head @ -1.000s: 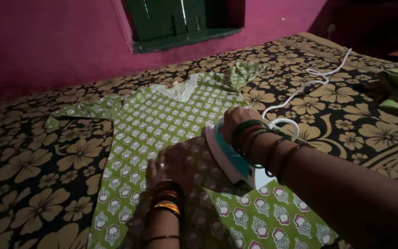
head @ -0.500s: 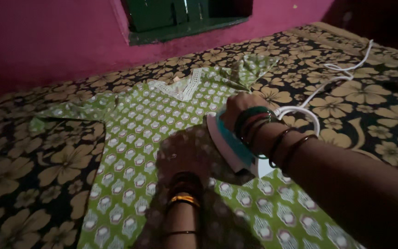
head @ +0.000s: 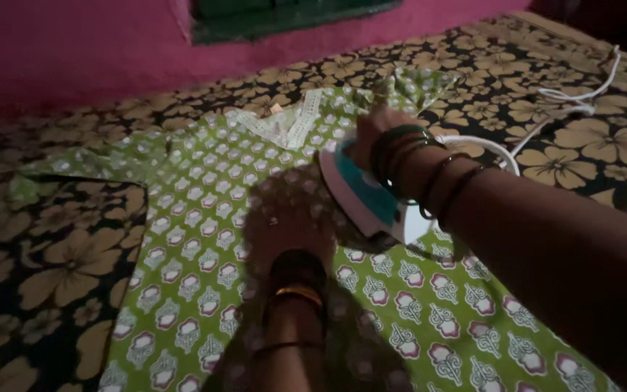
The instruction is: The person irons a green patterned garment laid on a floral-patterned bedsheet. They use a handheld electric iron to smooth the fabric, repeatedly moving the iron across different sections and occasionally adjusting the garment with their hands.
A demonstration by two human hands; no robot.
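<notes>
Right hand: grip closed around the handle of the iron. Several dark bangles stacked on the wrist, 2 more thin ones farther up the forearm.

Iron: white body with teal upper part, soleplate down on the green garment, nose pointing toward the neckline. Positioned at the chest area, just right of the garment's middle.

White cord: loops behind the right wrist, then runs away across the bedspread toward the upper right.

Left hand: open, palm flat on the cloth, fingers spread, just left of the iron, holding nothing. In shadow; fine detail hard to read. Dark bangles and 1 gold-coloured bangle on the wrist.

Green garment: printed tunic with small white and maroon motifs, spread flat on the bed. White lace V-neckline at the far end; 1 sleeve extended to the left, the other bunched at the upper right.

Bedspread: black with large tan flowers, under the whole garment. Pink wall along the far edge of the bed.
</notes>
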